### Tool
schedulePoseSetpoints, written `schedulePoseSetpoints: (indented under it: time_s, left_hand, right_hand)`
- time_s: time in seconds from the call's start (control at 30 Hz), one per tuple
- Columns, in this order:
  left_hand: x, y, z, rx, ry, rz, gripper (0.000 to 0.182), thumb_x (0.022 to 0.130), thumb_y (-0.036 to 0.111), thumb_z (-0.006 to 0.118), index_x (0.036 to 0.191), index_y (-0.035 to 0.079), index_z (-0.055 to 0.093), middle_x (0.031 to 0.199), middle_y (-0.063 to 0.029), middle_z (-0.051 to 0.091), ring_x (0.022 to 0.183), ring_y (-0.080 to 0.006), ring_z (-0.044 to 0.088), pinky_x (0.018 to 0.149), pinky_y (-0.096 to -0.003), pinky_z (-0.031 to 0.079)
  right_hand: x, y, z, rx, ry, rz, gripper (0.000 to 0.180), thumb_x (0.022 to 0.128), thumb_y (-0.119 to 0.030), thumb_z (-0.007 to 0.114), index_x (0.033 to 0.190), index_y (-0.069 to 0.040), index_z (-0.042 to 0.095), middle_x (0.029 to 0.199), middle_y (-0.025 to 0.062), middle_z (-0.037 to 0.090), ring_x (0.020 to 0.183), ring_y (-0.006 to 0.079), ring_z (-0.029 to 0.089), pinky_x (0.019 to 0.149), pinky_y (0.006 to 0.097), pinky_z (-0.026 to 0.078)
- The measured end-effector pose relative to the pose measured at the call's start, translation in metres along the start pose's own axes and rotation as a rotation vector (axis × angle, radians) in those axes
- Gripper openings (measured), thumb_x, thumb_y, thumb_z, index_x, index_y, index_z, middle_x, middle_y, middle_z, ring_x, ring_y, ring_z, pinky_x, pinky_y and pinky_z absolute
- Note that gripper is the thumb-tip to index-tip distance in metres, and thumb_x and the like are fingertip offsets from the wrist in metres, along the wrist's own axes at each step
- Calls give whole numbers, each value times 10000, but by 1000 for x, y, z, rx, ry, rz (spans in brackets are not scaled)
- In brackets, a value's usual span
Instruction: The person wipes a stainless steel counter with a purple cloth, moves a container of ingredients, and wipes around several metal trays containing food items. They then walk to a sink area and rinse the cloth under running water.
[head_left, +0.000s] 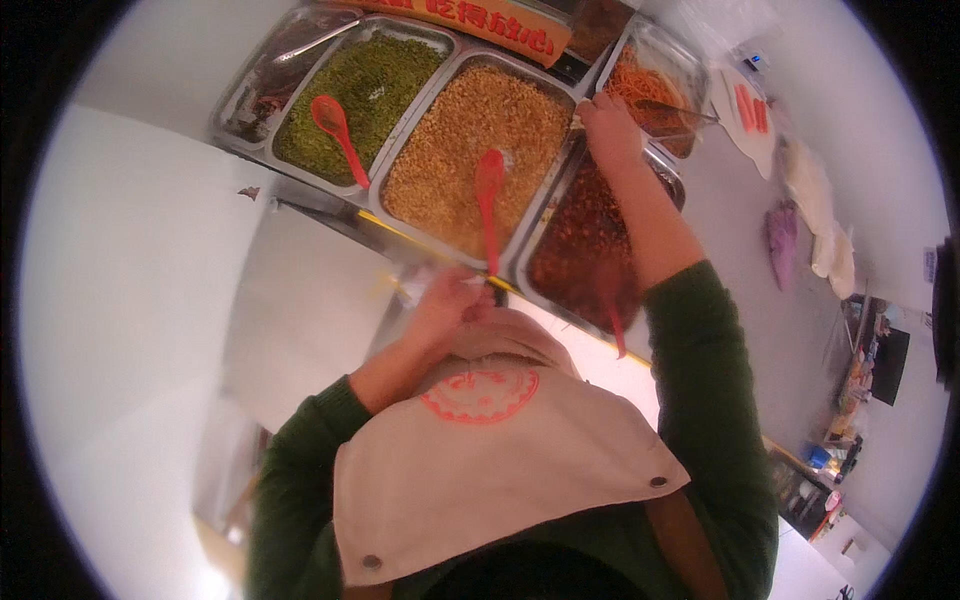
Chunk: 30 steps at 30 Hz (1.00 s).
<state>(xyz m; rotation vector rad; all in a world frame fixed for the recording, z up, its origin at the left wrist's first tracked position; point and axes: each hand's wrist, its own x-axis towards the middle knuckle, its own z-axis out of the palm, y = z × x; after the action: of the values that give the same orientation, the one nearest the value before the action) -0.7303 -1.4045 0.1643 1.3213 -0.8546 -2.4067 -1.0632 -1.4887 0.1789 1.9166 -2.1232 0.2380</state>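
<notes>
My right hand (611, 127) reaches across a metal tray of dark red chili sauce (585, 232), its fingers closed around something pale and small at the tray's far edge. At the counter's near edge, in front of my apron (510, 465), my left hand (454, 300) is curled beside a whitish scrap; blur hides whether it grips it. Between the hands lies a tray of chopped yellowish-brown food (476, 135) with a red plastic spoon (490, 187) in it. Another red spoon (616, 322) rests in the chili sauce.
Left of these are a tray of chopped greens (360, 90) with a red spoon (337, 131) and a tray of dark food (281, 90) with a metal utensil. Shredded orange food (645, 82) fills a container at the back right. Sausage-like sticks (752, 109) and plastic bags (810, 195) lie farther right.
</notes>
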Motion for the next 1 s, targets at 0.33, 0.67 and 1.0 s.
schedulePoseSetpoints:
  time_s: [0.33,0.67,1.0]
  left_hand:
    - [16,6,4,-18,79,115,186,975,151,389,1021,-15,460,1020,-165,621,884,-201,623,732,-289,497]
    - [31,-1,2,27,76,114,214,983,201,378,913,25,477,994,-146,662,778,-163,624,600,-275,455]
    - [29,3,5,106,73,137,205,974,193,390,924,10,467,973,-161,662,742,-151,616,582,-276,451]
  right_hand:
    - [-35,-40,-24,166,-222,112,299,765,27,527,1022,-53,657,1008,154,574,963,332,553,836,409,479]
    - [-53,-63,-27,138,-223,111,370,748,51,539,1090,-56,627,1061,154,554,1050,318,505,880,389,460]
    - [-67,-102,-39,337,-318,400,269,815,-62,518,1062,-54,625,1085,206,518,974,381,557,849,430,463]
